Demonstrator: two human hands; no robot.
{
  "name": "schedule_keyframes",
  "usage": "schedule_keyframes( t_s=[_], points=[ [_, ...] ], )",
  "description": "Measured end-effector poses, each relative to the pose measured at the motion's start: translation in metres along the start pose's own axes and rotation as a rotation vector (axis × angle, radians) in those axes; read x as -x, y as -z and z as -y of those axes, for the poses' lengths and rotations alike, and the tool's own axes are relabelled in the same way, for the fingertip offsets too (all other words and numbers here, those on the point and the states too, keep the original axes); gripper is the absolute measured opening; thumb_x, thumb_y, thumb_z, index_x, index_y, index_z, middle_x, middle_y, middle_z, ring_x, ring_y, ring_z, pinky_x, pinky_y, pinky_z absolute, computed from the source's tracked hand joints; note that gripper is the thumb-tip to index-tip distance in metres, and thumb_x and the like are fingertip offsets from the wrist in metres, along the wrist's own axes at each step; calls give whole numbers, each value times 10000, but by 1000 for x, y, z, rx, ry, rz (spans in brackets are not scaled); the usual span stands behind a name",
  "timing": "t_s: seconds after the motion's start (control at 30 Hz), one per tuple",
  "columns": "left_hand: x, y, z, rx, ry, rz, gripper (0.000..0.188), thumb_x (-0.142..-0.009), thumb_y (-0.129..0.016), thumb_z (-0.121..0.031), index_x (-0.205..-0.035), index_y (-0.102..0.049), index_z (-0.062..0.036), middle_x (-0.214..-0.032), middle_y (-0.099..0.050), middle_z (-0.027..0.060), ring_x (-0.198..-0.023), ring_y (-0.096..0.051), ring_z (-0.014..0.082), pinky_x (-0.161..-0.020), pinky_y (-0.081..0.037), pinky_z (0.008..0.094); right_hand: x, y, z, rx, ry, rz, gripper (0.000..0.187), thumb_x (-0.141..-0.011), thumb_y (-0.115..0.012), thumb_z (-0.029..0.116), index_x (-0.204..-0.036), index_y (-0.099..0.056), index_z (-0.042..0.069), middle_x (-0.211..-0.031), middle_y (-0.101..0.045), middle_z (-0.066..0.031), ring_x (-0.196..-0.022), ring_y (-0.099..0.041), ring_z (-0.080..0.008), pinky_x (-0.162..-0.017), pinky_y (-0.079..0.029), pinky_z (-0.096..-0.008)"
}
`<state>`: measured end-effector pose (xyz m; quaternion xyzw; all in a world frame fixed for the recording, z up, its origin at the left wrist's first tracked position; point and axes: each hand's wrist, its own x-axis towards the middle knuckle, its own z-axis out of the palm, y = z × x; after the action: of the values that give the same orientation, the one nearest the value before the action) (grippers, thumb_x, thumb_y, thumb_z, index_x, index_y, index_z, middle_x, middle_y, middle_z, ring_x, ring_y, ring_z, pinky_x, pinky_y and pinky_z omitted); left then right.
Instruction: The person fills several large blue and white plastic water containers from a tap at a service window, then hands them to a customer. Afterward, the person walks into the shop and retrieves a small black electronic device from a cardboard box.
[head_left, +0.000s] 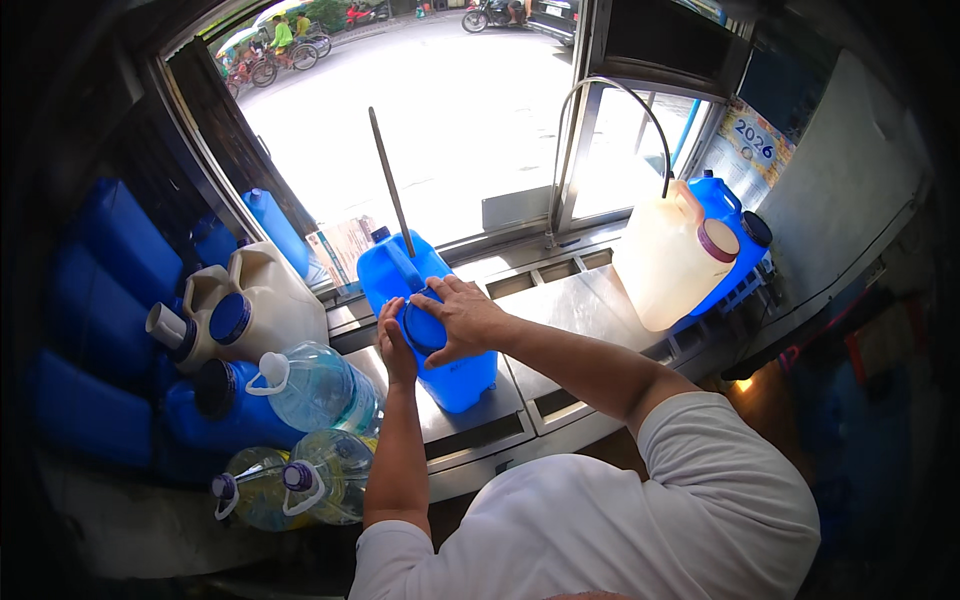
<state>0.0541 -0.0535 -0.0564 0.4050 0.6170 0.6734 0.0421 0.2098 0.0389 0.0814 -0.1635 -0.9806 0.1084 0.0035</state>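
Observation:
A blue plastic jug [462, 385] stands upright on the metal counter, straight in front of me. My right hand [462, 318] reaches over its round blue screw cap [424, 328], fingers and thumb spanning the rim. Against the cap's left side, my left hand [395, 345] is cupped with its fingers pointing up. Both hands grip the cap; part of it is hidden under them. Behind the hands shows the jug's handle [402, 268], and a small dark cap [380, 234] sits at its far end. A dark thin tube [388, 175] slants down to the jug beside the handle.
To the right, a whitish jug [650, 265] with a curved hose [655, 120] at its top stands beside another blue jug [720, 200]. Clear bottles [320, 395], whitish jugs [275, 300] and blue jugs [110, 320] crowd the left. Ahead, a window frame [578, 60] borders the street.

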Motion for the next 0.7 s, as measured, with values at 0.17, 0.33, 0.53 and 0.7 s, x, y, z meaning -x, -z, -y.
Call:
schedule_keyframes(
  t_s=[0.17, 0.33, 0.53, 0.7],
  points=[
    [14, -4, 16, 143, 280, -141, 915, -942, -324, -745, -1497, -331, -19, -1450, -443, 212, -1361, -409, 338, -1143, -292, 421, -31, 9, -18, -248, -4, -110, 818, -816, -600, 708, -1305, -596, 52, -1231, -625, -211, -1215, -564, -343, -1034, -437, -446],
    [82, -7, 19, 612, 852, -131, 930, -910, -353, -781, -1526, -317, -84, -1509, -410, 133, -1400, -362, 315, -1139, -301, 441, -31, -8, -17, -182, -17, -175, 744, -818, -630, 653, -1266, -623, 60, -1141, -629, -208, -1145, -591, -353, -997, -466, -458],
    [117, -3, 44, 463, 1025, -61, 999, -811, -328, -897, -1551, -286, -227, -1579, -333, 46, -1446, -294, 280, -1126, -232, 559, -7, -2, -13, -167, -50, -150, 734, -831, -633, 630, -1303, -591, 69, -1124, -606, -197, -1121, -581, -350, -961, -474, -476],
    [120, 8, 67, 441, 1025, 153, 1039, -780, -323, -925, -1550, -301, -227, -1572, -356, 62, -1445, -307, 279, -1133, -218, 549, 33, 1, -16, -183, -68, -151, 729, -824, -669, 593, -1273, -596, 23, -1096, -614, -197, -1091, -587, -345, -949, -477, -464]
  ],
)
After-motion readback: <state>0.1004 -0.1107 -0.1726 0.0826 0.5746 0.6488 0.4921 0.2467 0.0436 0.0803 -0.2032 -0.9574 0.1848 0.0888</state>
